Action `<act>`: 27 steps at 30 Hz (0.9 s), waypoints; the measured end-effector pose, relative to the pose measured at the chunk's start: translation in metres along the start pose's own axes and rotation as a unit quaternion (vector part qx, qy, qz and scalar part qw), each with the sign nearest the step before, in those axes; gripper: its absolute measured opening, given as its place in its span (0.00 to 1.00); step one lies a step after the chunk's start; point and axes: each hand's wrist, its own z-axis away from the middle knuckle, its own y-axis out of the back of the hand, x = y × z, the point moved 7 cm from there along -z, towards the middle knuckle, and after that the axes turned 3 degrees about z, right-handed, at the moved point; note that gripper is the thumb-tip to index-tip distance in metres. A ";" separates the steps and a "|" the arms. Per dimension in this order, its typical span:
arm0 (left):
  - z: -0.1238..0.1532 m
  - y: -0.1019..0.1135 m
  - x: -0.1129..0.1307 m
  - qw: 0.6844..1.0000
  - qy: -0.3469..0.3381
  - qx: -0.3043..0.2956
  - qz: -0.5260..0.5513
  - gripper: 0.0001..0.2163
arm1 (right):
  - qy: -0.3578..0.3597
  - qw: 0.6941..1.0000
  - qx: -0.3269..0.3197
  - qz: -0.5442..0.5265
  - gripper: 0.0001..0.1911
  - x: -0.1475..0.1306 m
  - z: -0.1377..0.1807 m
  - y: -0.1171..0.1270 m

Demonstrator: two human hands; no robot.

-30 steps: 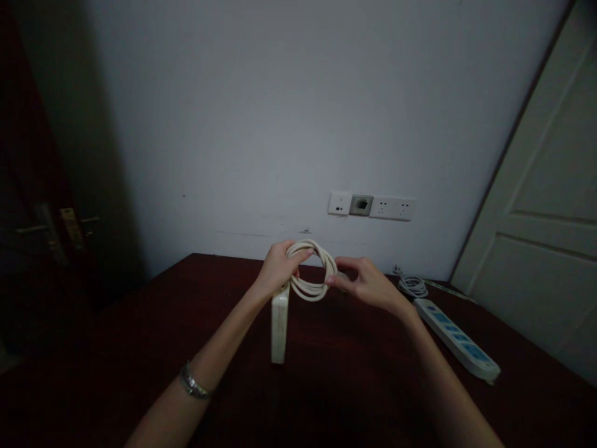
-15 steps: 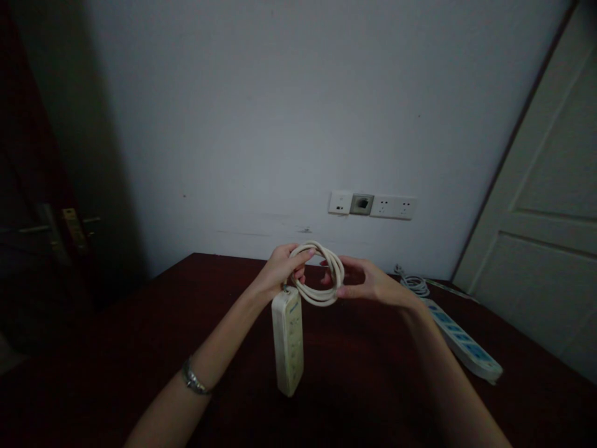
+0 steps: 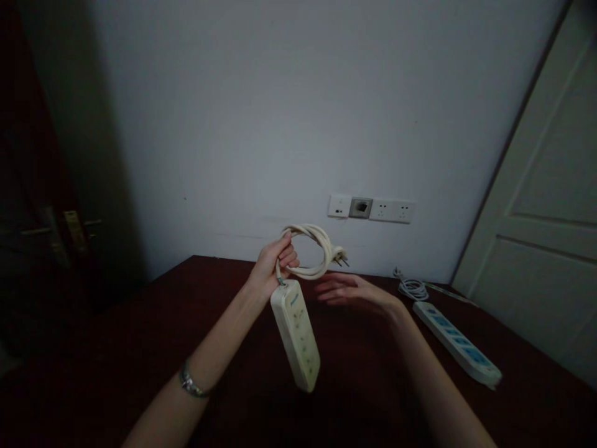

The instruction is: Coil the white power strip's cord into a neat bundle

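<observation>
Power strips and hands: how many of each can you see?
Power strips: 2, a cream one hanging from its coiled cord, a white-and-blue one on the table
Hands: 2, left hand, right hand
Total: 4

forearms cut off — dark door (image 3: 51, 230) murky

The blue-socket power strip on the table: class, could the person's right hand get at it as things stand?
Probably yes. The right hand is open and holds nothing, and the blue-socket power strip lies to its right on the bare table with nothing between them. The left hand holds the coiled cord.
</observation>
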 end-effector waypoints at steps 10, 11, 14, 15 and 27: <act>-0.004 0.012 0.020 0.996 -0.068 0.011 0.052 0.11 | -0.084 0.991 -0.105 0.015 0.21 0.040 -0.014 -0.021; -0.004 0.012 0.022 0.996 -0.076 0.008 0.053 0.11 | -0.074 0.993 -0.095 0.012 0.21 0.037 -0.011 -0.016; -0.004 0.013 0.027 0.993 -0.100 0.003 0.057 0.10 | -0.058 0.995 -0.082 0.005 0.24 0.030 -0.005 -0.010; -0.004 0.014 0.028 0.992 -0.110 0.007 0.057 0.10 | -0.052 0.995 -0.085 0.000 0.27 0.028 -0.005 -0.012; -0.018 0.053 0.021 0.979 -0.153 0.049 0.122 0.08 | -0.075 0.985 0.130 0.081 0.23 0.022 0.003 0.035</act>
